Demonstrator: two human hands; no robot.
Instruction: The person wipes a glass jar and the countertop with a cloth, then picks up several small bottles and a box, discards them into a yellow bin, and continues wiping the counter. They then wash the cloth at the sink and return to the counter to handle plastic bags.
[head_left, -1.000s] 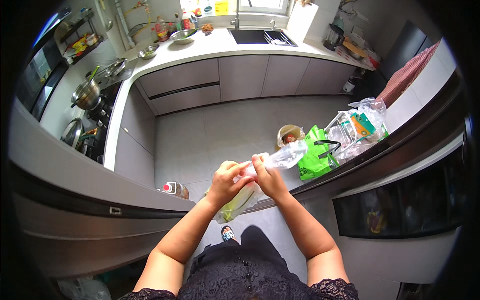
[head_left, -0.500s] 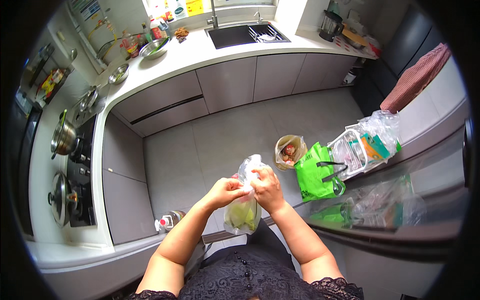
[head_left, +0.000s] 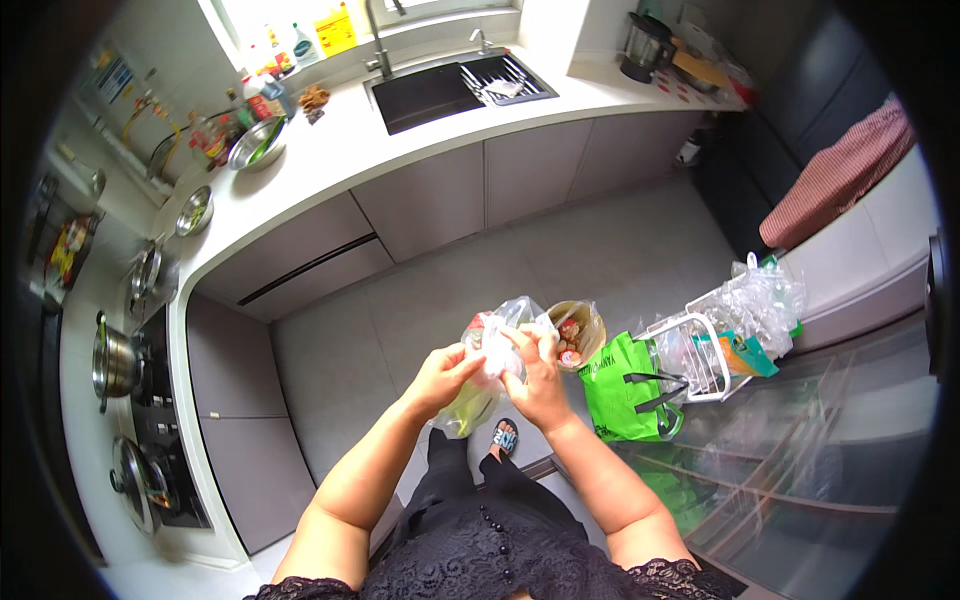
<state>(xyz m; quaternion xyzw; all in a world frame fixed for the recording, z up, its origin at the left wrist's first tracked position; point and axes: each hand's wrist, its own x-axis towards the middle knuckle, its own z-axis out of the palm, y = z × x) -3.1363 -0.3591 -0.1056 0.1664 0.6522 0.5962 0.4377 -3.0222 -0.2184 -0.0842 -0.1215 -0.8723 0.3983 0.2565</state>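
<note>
A clear plastic bag (head_left: 466,408) with something pale green inside hangs in front of my body, above the floor. My left hand (head_left: 445,378) pinches the gathered plastic at its upper left. On the other side my right hand (head_left: 540,378) grips the same bunched plastic, fingers curled over the top. A reddish patch shows through the film near the bag's top. What exactly the bag contains is blurred by the plastic. Just beyond my right hand stands a lined bin (head_left: 590,322) with reddish and brownish round things in it.
Right of the bin sits a green shopping bag (head_left: 625,390), beside a white wire rack (head_left: 715,350) stuffed with plastic bags. A counter with a black sink (head_left: 425,105) runs along the far side. The stove (head_left: 155,400) with pots is at left. My sandaled foot (head_left: 505,437) is below.
My view has turned and shifted, and my foot now shows. The bag's top is spread wider between my hands and its contents hang less far down. Both hands still hold it.
</note>
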